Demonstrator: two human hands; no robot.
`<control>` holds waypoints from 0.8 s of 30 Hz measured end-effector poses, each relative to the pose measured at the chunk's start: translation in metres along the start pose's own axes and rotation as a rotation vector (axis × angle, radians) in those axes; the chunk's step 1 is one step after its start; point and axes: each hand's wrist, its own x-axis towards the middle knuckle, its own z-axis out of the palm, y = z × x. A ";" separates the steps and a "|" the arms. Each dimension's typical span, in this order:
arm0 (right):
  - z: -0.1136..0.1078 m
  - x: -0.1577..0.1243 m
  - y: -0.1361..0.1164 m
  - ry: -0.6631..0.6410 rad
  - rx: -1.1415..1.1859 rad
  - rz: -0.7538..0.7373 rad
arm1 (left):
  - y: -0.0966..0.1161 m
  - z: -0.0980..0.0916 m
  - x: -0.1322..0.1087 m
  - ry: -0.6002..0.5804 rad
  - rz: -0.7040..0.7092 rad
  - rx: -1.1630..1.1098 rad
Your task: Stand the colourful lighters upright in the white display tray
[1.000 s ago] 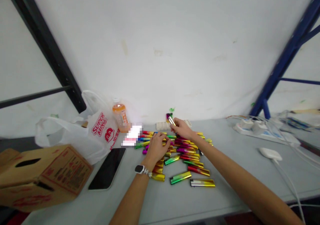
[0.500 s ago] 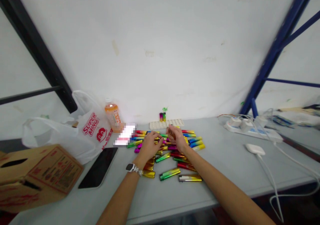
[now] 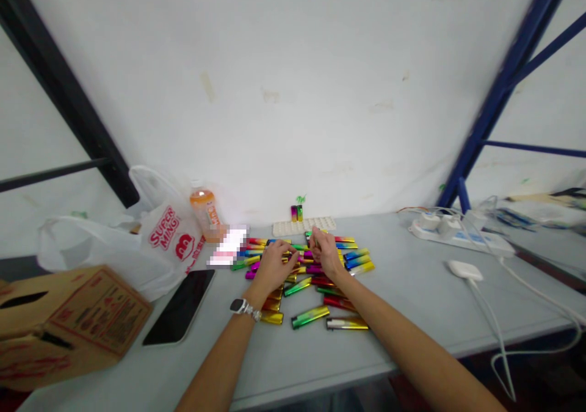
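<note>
Shiny multicoloured cigarette lighters (image 3: pixel 310 317) lie in a loose pile on the grey table. My left hand (image 3: pixel 276 260), with a watch on its wrist, rests over the left part of the pile. Its fingers are bent and apart from the thumb, and nothing shows between them. My right hand (image 3: pixel 326 253) is over the back right of the pile with its fingers curled in, closed around what looks like a lighter, mostly hidden by the fingers. Behind the hands lies a cream tray with rows of holes (image 3: pixel 280 227). Two lighters (image 3: pixel 296 213) stand upright at its back edge.
To the left are a cardboard box (image 3: pixel 98 326), a white plastic bag (image 3: pixel 155 253), an orange drink bottle (image 3: pixel 206 210), a dark phone (image 3: pixel 180 308) and a blurred bright screen (image 3: pixel 229 247). A power strip (image 3: pixel 462 235) and a white charger with cable (image 3: pixel 464 270) lie right.
My right hand has turned slightly and its fingers have curled in further, just in front of the tray. My left hand stays nearly in place. The view has shifted a little.
</note>
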 end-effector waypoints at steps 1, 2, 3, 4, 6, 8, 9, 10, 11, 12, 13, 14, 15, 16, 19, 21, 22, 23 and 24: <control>0.000 -0.001 -0.001 -0.005 0.008 -0.001 | 0.000 0.000 0.000 0.001 0.001 -0.003; -0.001 -0.001 -0.002 -0.004 0.012 -0.002 | 0.000 0.000 0.000 0.002 0.003 -0.006; -0.001 -0.001 -0.002 -0.001 0.014 -0.003 | 0.001 -0.001 0.000 0.002 0.004 -0.008; -0.001 -0.001 -0.002 0.001 0.014 -0.001 | 0.001 -0.001 0.000 0.001 0.004 -0.009; 0.000 -0.001 -0.001 -0.002 0.013 0.005 | 0.003 -0.002 0.001 -0.002 0.001 -0.007; 0.000 -0.001 0.000 -0.012 0.014 0.007 | 0.004 -0.003 0.001 -0.004 -0.002 -0.002; 0.000 -0.001 0.000 -0.016 0.015 0.007 | 0.004 -0.003 0.001 -0.002 -0.002 -0.001; 0.000 -0.001 0.001 -0.017 0.013 0.006 | 0.005 -0.003 0.001 0.001 0.000 -0.002; 0.001 -0.001 0.001 -0.015 0.009 0.005 | 0.005 -0.003 0.001 0.005 0.002 -0.004; 0.001 0.000 0.002 -0.011 0.001 0.006 | 0.005 -0.003 0.001 0.009 0.004 -0.006; 0.001 0.001 0.003 -0.004 -0.016 0.007 | 0.005 -0.003 0.001 0.010 0.003 -0.008; 0.001 0.002 0.004 0.008 -0.041 0.006 | 0.005 -0.003 0.001 0.010 0.001 -0.010; 0.001 0.002 0.005 0.023 -0.071 0.002 | 0.006 -0.003 0.001 0.008 -0.003 -0.012; 0.001 0.003 0.006 0.037 -0.098 -0.002 | 0.006 -0.003 0.001 0.005 -0.008 -0.013; 0.001 0.004 0.006 0.041 -0.091 0.010 | 0.006 -0.003 0.001 0.002 -0.011 -0.019; 0.002 0.004 0.006 -0.020 -0.005 0.041 | 0.007 -0.004 0.000 -0.002 -0.010 -0.020; 0.003 0.004 0.005 -0.056 0.042 0.055 | 0.007 -0.004 0.000 -0.006 -0.009 -0.017; 0.003 0.004 0.005 -0.089 0.085 0.069 | 0.007 -0.004 0.000 -0.011 -0.009 -0.011; 0.004 0.004 0.005 -0.119 0.119 0.082 | 0.007 -0.004 0.000 -0.017 -0.009 -0.002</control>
